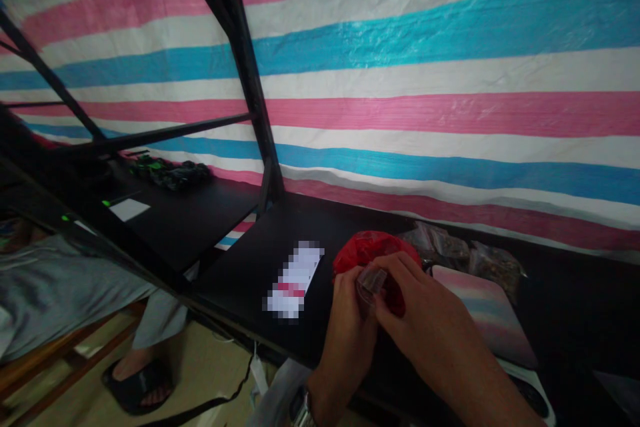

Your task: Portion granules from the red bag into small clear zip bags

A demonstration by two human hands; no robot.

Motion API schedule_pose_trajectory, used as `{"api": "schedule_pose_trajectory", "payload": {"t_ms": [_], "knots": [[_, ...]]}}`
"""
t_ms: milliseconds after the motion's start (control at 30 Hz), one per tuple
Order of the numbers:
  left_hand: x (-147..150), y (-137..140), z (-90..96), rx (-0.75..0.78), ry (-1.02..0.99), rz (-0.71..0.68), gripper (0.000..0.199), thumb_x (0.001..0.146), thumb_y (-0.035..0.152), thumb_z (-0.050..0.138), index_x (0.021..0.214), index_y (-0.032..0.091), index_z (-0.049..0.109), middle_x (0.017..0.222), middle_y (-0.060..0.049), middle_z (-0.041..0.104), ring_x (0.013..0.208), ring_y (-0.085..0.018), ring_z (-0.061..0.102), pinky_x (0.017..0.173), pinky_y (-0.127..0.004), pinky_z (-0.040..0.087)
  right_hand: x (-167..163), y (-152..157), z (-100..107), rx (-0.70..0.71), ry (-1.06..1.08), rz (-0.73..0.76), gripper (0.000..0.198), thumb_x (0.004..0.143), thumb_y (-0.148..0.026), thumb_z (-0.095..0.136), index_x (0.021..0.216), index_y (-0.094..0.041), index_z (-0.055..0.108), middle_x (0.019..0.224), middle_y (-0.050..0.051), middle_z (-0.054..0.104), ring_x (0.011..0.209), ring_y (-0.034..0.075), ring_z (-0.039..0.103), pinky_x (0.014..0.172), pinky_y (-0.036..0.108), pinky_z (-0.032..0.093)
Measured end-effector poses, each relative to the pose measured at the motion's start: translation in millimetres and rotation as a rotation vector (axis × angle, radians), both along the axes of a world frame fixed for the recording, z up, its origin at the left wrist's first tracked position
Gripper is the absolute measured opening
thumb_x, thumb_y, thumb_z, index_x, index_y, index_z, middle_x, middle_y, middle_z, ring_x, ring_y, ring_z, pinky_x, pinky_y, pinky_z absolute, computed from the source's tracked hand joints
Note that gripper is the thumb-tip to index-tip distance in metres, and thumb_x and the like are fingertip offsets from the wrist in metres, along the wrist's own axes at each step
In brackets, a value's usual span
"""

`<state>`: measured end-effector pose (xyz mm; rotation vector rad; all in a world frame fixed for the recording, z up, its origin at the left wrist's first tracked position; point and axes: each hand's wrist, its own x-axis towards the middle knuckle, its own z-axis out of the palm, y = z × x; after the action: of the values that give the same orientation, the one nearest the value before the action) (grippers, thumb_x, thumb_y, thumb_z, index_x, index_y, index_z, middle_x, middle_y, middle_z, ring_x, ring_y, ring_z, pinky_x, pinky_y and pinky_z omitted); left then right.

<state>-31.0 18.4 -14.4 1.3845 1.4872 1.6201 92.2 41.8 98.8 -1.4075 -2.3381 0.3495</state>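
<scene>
Over the black tabletop (pixel 295 223), left hand (pixel 351 310) and right hand (pixel 417 297) jointly grasp a small clear plastic object (pixel 371 283) between their fingers, against the red bag (pixel 367 247) behind.

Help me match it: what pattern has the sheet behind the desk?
The sheet has pink, blue, white and grey stripes; best view: head.

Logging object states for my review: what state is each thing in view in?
Clear plastic piece, held in both hands
Left hand, closed on the piece
Right hand, fingers on the piece
Red bag, crumpled
Small clear bags, filled, contents brownish
Glossy plate, reflecting stripes
Pixelated white item, lying flat
Striped sheet, hung, wrinkled
Wristwatch, worn
Sandal, worn
</scene>
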Motion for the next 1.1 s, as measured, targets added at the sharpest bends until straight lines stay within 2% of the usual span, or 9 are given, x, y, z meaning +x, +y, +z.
{"api": "schedule_pose_trajectory", "payload": {"t_ms": [133, 267, 400, 500, 567, 733, 900, 1100], "knots": [[4.8, 0.4, -5.1, -0.04, -0.164, -0.03, 0.038, 0.093, 0.025, 0.067, 0.131, 0.021, 0.061, 0.128, -0.012, 0.067, 0.115, -0.027, 0.065, 0.1, -0.041, 0.052, -1.2, -2.4, -8.2, 0.07, 0.013, 0.063, 0.043, 0.083, -0.008, 0.063, 0.122, -0.028, 0.068, 0.127, 0.004, 0.074, 0.098, 0.029, 0.078, 0.081, 0.043, 0.059], [4.2, -0.8, 4.1, -0.086, -0.181, -0.038, 0.033, 0.095, 0.029, 0.065, 0.126, 0.021, 0.059, 0.122, -0.011, 0.069, 0.107, -0.025, 0.067, 0.094, -0.039, 0.053, 3.6, 0.7, -10.5, 0.071, 0.099, 0.067, 0.039, 0.087, -0.013, 0.063, 0.124, -0.028, 0.066, 0.13, 0.004, 0.073, 0.102, 0.028, 0.077, 0.085, 0.042, 0.059], [-0.5, -6.4, 19.6, -0.152, -0.041, 0.126, 0.016, 0.099, 0.036, 0.058, 0.107, 0.022, 0.059, 0.101, -0.006, 0.067, 0.089, -0.023, 0.065, 0.082, -0.036, 0.05, 9.1, 13.3, -12.5, 0.068, 0.134, -0.081, 0.037, 0.094, -0.022, 0.064, 0.13, -0.025, 0.062, 0.138, 0.009, 0.068, 0.113, 0.029, 0.073, 0.091, 0.042, 0.056], [0.4, -13.9, 24.4, -0.228, 0.017, 0.279, 0.017, 0.1, 0.038, 0.056, 0.109, 0.024, 0.058, 0.101, -0.006, 0.068, 0.09, -0.026, 0.066, 0.083, -0.039, 0.049, 8.8, 23.2, -19.0, -0.042, -0.038, -0.145, 0.03, 0.094, -0.018, 0.062, 0.123, -0.024, 0.066, 0.135, 0.009, 0.068, 0.107, 0.029, 0.074, 0.086, 0.04, 0.053], [4.4, -18.9, 23.5, -0.282, 0.038, 0.318, 0.017, 0.098, 0.037, 0.058, 0.11, 0.025, 0.059, 0.103, -0.007, 0.07, 0.094, -0.029, 0.067, 0.084, -0.042, 0.049, 6.8, 27.5, -24.7, -0.101, -0.167, -0.158, 0.026, 0.094, -0.015, 0.06, 0.118, -0.023, 0.068, 0.132, 0.009, 0.069, 0.101, 0.028, 0.075, 0.08, 0.038, 0.05], [18.1, -22.9, 16.0, -0.275, 0.04, 0.316, 0.015, 0.092, 0.027, 0.066, 0.105, 0.025, 0.059, 0.105, -0.009, 0.067, 0.096, -0.031, 0.067, 0.084, -0.045, 0.05, 2.7, 32.1, -33.9, -0.068, -0.239, -0.17, 0.027, 0.093, -0.01, 0.058, 0.116, -0.021, 0.068, 0.128, 0.01, 0.069, 0.1, 0.024, 0.074, 0.076, 0.033, 0.045], [24.6, -11.7, 14.5, -0.232, -0.035, 0.282, 0.021, 0.089, 0.012, 0.064, 0.102, 0.024, 0.054, 0.1, -0.006, 0.062, 0.088, -0.025, 0.063, 0.079, -0.039, 0.051, 3.5, 32.2, -33.2, -0.144, -0.191, -0.152, 0.026, 0.092, -0.011, 0.06, 0.114, -0.022, 0.069, 0.125, 0.007, 0.071, 0.097, 0.023, 0.074, 0.075, 0.032, 0.043], [24.5, 5.8, 18.1, -0.159, -0.28, 0.236, 0.028, 0.081, 0.003, 0.062, 0.092, 0.024, 0.047, 0.082, 0.004, 0.054, 0.07, -0.015, 0.055, 0.065, -0.027, 0.047, 7.3, 29.6, -35.7, -0.22, -0.108, -0.126, 0.027, 0.09, -0.011, 0.06, 0.113, -0.019, 0.07, 0.121, 0.011, 0.071, 0.103, 0.026, 0.072, 0.081, 0.033, 0.046]]}}
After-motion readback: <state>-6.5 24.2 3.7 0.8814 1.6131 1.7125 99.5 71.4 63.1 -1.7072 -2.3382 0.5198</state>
